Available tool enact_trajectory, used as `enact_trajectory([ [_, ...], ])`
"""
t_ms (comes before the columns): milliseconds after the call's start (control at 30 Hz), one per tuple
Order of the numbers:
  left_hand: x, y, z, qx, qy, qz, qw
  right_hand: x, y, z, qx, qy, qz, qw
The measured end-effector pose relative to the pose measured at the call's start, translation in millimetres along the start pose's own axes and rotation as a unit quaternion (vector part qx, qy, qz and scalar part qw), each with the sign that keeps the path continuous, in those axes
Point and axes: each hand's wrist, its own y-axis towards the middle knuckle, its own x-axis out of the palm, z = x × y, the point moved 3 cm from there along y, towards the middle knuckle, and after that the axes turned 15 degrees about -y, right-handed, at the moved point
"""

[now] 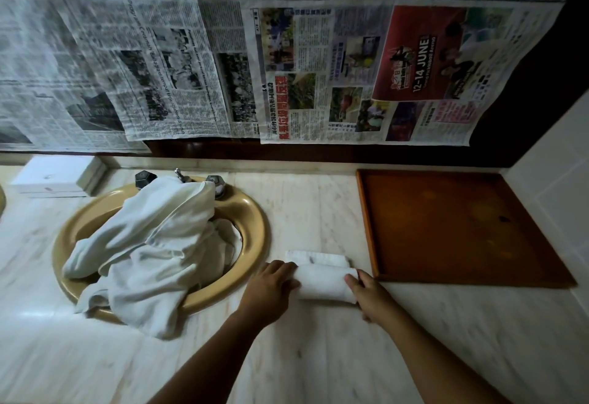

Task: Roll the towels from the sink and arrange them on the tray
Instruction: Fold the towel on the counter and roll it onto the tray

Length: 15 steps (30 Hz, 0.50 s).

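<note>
We are early: our left hand (pixel 274 285) and right hand (pixel 366 296) curl round the ends of one nearly rolled small white towel (pixel 325 284) on the pale marble surface (pixel 318 359), at eight o'clock of the square brown wooden tray (pixel 446 228), which holds no rolls yet. Crumpled white towels (pixel 153 244) wait in the gold oval sink (pixel 253 212).

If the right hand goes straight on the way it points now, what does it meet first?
The rolled towel: the right hand angles leftward into its right end, which it holds. The tray looks off that line.

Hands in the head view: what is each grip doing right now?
Left grip: holds the left end of the rolled towel.
Right grip: holds the towel's right end, thumb against it.
</note>
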Motion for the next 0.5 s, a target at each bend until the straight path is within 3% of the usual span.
enact_trajectory([
  [133, 6, 10, -2, -0.049, -0.018, -0.007, 0.999, -3, 0, -12, 0.021, 0.019, 0.015, 0.999],
  [367, -2, 23, -3, -0.140, -0.076, -0.095, 0.983, -5, -4, -12, 0.064, 0.078, 0.025, 0.995],
  [433, -2, 27, -5, -0.159, -0.077, -0.121, 0.977, -4, -4, -10, 0.011, 0.026, 0.127, 0.991],
  [500, -1, 33, -5, -0.176, -0.064, -0.150, 0.971, -2, -11, -10, -0.130, -0.066, 0.268, 0.952],
])
